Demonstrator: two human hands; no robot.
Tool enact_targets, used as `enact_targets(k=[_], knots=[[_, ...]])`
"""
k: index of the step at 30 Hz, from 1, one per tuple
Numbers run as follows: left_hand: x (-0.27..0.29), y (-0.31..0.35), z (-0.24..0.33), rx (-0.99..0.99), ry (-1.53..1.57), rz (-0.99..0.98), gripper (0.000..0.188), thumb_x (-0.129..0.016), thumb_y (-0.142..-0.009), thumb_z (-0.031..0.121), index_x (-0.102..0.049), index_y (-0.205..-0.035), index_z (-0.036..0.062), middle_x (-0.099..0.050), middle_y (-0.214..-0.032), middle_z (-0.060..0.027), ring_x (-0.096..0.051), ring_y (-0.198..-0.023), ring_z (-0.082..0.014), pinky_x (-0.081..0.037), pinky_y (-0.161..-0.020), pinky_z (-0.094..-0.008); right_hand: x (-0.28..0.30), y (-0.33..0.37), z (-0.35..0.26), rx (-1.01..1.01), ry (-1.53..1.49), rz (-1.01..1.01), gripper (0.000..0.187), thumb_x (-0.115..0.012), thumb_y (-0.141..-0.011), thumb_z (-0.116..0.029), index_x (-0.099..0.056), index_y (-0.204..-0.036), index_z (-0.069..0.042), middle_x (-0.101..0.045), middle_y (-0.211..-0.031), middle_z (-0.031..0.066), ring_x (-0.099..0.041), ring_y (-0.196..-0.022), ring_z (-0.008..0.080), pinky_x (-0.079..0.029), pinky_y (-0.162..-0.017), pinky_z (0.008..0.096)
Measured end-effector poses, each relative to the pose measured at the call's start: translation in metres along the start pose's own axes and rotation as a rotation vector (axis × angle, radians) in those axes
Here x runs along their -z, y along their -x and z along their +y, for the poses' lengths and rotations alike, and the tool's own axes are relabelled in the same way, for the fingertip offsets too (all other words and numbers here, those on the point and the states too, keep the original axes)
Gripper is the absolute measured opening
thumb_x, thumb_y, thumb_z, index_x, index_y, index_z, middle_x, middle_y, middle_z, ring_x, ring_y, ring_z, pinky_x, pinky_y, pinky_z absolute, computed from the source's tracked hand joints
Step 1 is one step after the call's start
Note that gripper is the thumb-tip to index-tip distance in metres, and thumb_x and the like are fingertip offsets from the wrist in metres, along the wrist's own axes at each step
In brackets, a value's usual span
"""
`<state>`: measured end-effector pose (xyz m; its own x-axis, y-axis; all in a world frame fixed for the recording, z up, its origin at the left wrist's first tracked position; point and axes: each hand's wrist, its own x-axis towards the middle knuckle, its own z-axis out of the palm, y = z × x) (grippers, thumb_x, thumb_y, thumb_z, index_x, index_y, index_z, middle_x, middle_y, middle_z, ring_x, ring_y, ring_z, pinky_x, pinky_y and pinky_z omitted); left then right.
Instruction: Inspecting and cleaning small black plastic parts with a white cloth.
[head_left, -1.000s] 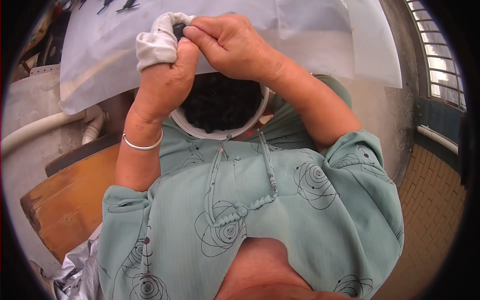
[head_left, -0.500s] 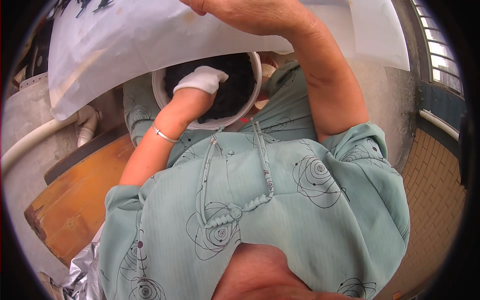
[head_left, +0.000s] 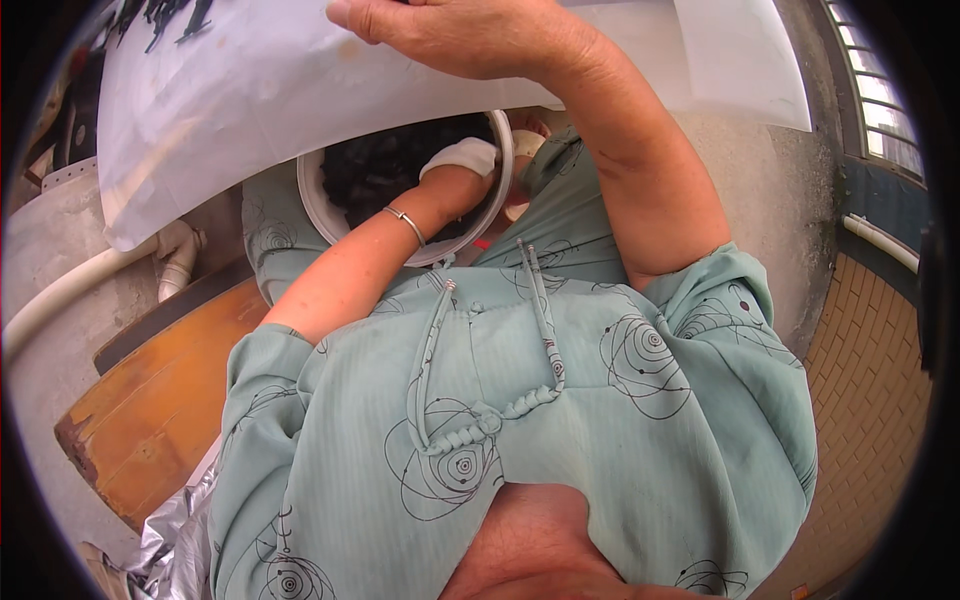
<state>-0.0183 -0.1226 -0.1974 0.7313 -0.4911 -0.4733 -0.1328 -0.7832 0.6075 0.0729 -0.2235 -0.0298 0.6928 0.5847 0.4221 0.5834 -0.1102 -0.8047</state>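
Note:
My left hand, with a white covering like a glove on it, reaches down into a round white bucket between my knees. It is at the bucket's right side, and its fingers are hidden. Dark, almost black contents fill the bucket; their kind is too dark to make out. My bare right hand is above a white sheet on the worktop. Its thumb points left, while the other fingers run out of the picture's top edge. Several thin black pieces lie at the sheet's far left.
The sheet's near edge overhangs part of the bucket. On the left are a pale pipe and a worn orange-brown wooden board. Silvery crumpled material lies at lower left. A barred window is at far right.
My left hand has moved right inside the bucket and turned, with the forearm stretching further across. My right hand has shifted a little left over the sheet.

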Motion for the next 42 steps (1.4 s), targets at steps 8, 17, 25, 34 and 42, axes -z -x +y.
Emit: enact_targets(k=[8, 17, 25, 34, 42], knots=[[0.048, 0.062, 0.011, -0.03, 0.313, 0.457, 0.017, -0.053, -0.085, 0.014, -0.061, -0.094, 0.0026, -0.061, -0.077, -0.0101, -0.06, -0.057, -0.0204, -0.046, -0.054, -0.0307, 0.007, 0.002, 0.0, 0.024, 0.01, -0.004, 0.028, -0.047, -0.085, -0.019, -0.053, -0.068, 0.003, -0.054, -0.068, 0.0249, -0.054, -0.07, 0.0411, -0.042, -0.066, 0.0455], [0.107, 0.139, 0.052, -0.162, 1.345, 0.799, 0.014, -0.05, -0.088, 0.012, -0.058, -0.086, 0.0001, -0.057, -0.069, -0.0035, -0.043, -0.046, -0.0063, -0.031, -0.04, -0.0194, -0.006, 0.022, -0.038, 0.018, -0.061, -0.241, 0.029, -0.069, -0.072, -0.014, -0.059, -0.097, -0.006, -0.05, -0.059, 0.0058, -0.043, -0.051, 0.0118, -0.037, -0.049, 0.0254], [0.114, 0.176, 0.075, -0.262, 0.936, 0.84, 0.013, -0.049, -0.089, 0.012, -0.055, -0.094, 0.0017, -0.059, -0.067, -0.0036, -0.049, -0.052, -0.006, -0.036, -0.045, -0.0183, -0.032, 0.034, -0.082, 0.445, 0.253, 0.211, 0.024, -0.065, -0.076, -0.009, -0.055, -0.097, -0.003, -0.058, -0.076, 0.0101, -0.055, -0.058, 0.0226, -0.046, -0.054, 0.0302], [0.138, 0.208, 0.07, -0.328, 1.553, 0.311, 0.028, -0.05, -0.089, 0.019, -0.05, -0.112, 0.003, -0.06, -0.086, -0.0076, -0.051, -0.056, -0.0068, -0.043, -0.048, -0.0208, -0.045, 0.024, -0.106, 0.385, -0.127, 0.068, 0.013, -0.053, -0.086, -0.008, -0.054, -0.097, -0.002, -0.059, -0.078, 0.0107, -0.057, -0.064, 0.0229, -0.046, -0.06, 0.0285], [0.148, 0.193, 0.046, -0.486, 1.25, 0.733, 0.024, -0.054, -0.088, 0.009, -0.046, -0.111, 0.0036, -0.057, -0.082, -0.0023, -0.051, -0.06, -0.0041, -0.041, -0.047, -0.0165, -0.073, -0.002, -0.111, 0.443, 0.157, 0.046, 0.025, -0.069, -0.072, -0.008, -0.057, -0.093, -0.003, -0.056, -0.069, 0.0061, -0.053, -0.053, 0.0165, -0.042, -0.047, 0.0287]])
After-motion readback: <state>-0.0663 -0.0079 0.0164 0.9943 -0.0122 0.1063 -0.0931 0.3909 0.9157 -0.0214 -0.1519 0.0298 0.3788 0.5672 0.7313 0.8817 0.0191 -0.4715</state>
